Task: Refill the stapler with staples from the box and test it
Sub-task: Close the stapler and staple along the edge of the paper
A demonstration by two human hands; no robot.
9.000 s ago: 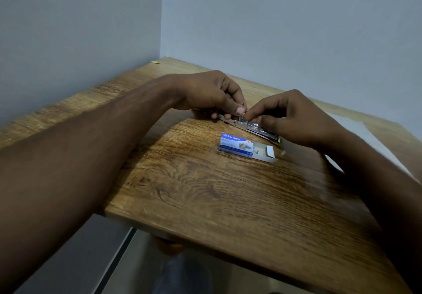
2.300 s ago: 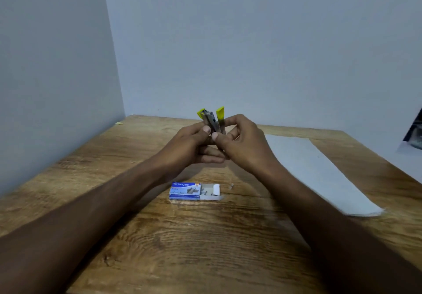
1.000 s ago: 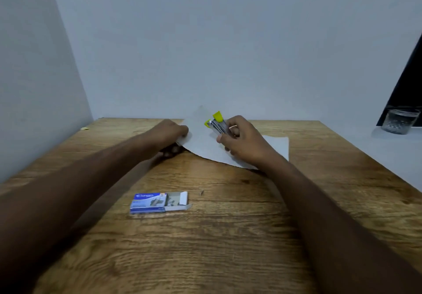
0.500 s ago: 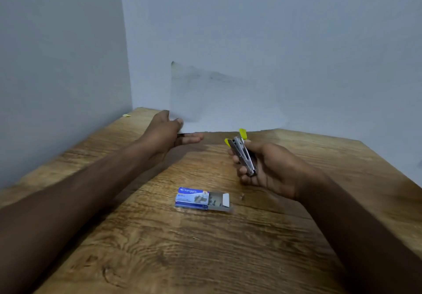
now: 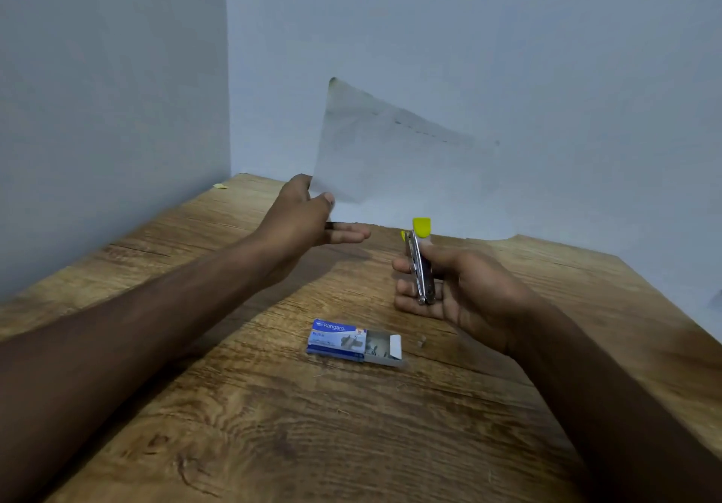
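My right hand [image 5: 465, 295] grips a small metal stapler [image 5: 421, 264] with yellow tips, held upright above the table. My left hand [image 5: 308, 219] pinches the lower left corner of a white sheet of paper [image 5: 394, 162], which stands lifted against the back wall, left of and behind the stapler. A blue staple box [image 5: 340, 340] lies on the wooden table [image 5: 273, 424] in front of both hands, its tray slid partly out to the right with staples showing inside.
Walls close the table in at the back and on the left. A tiny loose staple piece [image 5: 420, 343] lies right of the box. A small yellow scrap [image 5: 220, 186] sits at the far left corner.
Earlier both hands worked on the stapler; then my left hand took the paper and lifted it. In the last half second the sheet has tilted and moved slightly right; the stapler stays in my right hand.
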